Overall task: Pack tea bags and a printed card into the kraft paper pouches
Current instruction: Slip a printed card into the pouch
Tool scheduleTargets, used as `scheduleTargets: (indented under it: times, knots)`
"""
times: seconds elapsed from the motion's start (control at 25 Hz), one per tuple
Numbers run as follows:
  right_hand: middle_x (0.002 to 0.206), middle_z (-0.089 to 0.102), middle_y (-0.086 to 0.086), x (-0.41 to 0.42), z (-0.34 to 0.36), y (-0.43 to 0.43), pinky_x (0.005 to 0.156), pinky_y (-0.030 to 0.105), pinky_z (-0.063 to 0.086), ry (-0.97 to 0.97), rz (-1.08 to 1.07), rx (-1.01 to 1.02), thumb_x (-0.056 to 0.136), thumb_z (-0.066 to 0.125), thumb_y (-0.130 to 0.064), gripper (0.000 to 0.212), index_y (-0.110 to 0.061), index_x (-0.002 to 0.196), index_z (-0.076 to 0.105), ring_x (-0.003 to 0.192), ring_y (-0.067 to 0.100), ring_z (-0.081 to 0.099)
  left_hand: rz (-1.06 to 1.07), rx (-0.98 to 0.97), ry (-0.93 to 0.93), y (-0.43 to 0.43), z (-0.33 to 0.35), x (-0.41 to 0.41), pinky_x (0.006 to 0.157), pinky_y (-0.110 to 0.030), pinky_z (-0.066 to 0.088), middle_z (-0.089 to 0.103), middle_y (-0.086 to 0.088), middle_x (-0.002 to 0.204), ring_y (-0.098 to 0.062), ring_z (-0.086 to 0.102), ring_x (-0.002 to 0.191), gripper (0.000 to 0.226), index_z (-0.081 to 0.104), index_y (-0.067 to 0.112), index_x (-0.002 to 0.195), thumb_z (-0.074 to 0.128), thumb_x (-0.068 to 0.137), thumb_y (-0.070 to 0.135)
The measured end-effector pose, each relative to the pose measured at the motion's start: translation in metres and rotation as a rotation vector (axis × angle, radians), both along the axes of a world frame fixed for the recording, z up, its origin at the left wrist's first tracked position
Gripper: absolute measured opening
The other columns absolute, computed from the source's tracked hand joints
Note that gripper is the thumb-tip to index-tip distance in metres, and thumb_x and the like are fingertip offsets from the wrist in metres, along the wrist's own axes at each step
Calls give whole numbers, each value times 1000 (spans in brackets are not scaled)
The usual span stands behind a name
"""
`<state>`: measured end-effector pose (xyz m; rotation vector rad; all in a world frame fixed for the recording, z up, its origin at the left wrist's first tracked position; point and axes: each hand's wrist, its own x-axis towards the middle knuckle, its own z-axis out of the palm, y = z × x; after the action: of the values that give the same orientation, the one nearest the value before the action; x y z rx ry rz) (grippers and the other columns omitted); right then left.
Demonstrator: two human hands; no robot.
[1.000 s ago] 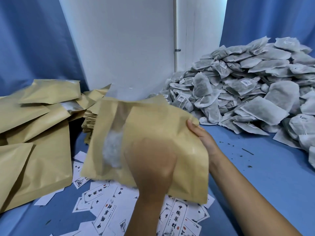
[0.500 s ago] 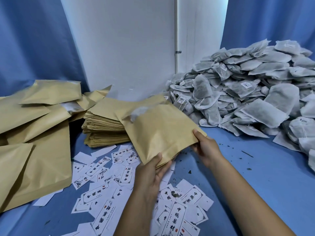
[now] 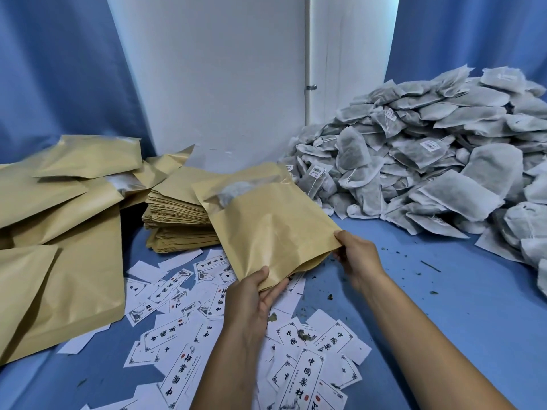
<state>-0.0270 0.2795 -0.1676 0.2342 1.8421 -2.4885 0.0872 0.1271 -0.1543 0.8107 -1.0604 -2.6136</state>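
A kraft paper pouch [image 3: 266,229] with a clear window strip near its far end is held tilted above the table, and grey tea bags show through the window. My left hand [image 3: 254,294] pinches its near corner. My right hand [image 3: 355,258] grips its right corner. Printed cards [image 3: 177,294] with black characters lie scattered on the blue table below the pouch. A large heap of grey tea bags [image 3: 429,161] fills the right side.
A stack of flat kraft pouches [image 3: 177,220] sits behind the held pouch. Several pouches [image 3: 59,232] lie piled at the left. A white wall with a pipe [image 3: 307,69] and blue curtains stand behind. Tea crumbs dot the blue table [image 3: 429,306].
The pouch has come down from in front of the camera and turned flatter. My left hand shifted from its middle to its near corner; my right hand kept hold of its right corner.
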Motion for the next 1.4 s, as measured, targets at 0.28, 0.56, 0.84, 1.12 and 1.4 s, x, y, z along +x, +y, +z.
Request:
scheduleTargets:
  times: [0.28, 0.56, 0.84, 1.12, 1.4]
  knots:
    - [70, 63, 11, 8, 0, -11, 66, 31, 47, 30, 102, 3, 82, 67, -4, 8, -2, 76, 63, 62, 22, 54, -45, 31, 0, -8, 2, 1, 59, -43, 59, 66, -20, 91, -38, 65, 83, 9, 55, -6, 94, 55, 87, -12]
    - [61, 69, 2, 19, 3, -18, 46, 17, 47, -3, 205, -72, 83, 67, -2, 8, -3, 77, 62, 48, 9, 62, -30, 29, -1, -5, 0, 0, 61, -44, 58, 66, -20, 91, -38, 65, 85, 9, 56, -7, 93, 55, 86, -13]
    - [58, 65, 6, 29, 2, -27, 47, 17, 46, -23, 321, 32, 81, 71, -9, 15, -5, 70, 63, 48, 14, 57, -24, 16, 8, -4, -2, -1, 59, -42, 59, 66, -21, 92, -39, 65, 84, 13, 56, -8, 98, 55, 86, -13]
    - [70, 68, 5, 28, 0, -29, 54, 21, 48, -66, 311, -19, 83, 69, -8, 8, -5, 79, 63, 62, 16, 62, -71, -15, -6, -2, -3, -2, 60, -41, 60, 71, -16, 70, -37, 68, 74, 11, 56, -6, 92, 57, 84, -13]
    - [66, 63, 6, 31, 1, -31, 48, 18, 44, 14, 280, 23, 82, 70, -7, 9, -4, 77, 63, 50, 12, 55, -99, -374, -111, 0, -3, 4, 46, -21, 53, 71, -15, 66, -18, 66, 50, 17, 62, -3, 91, 66, 89, 14]
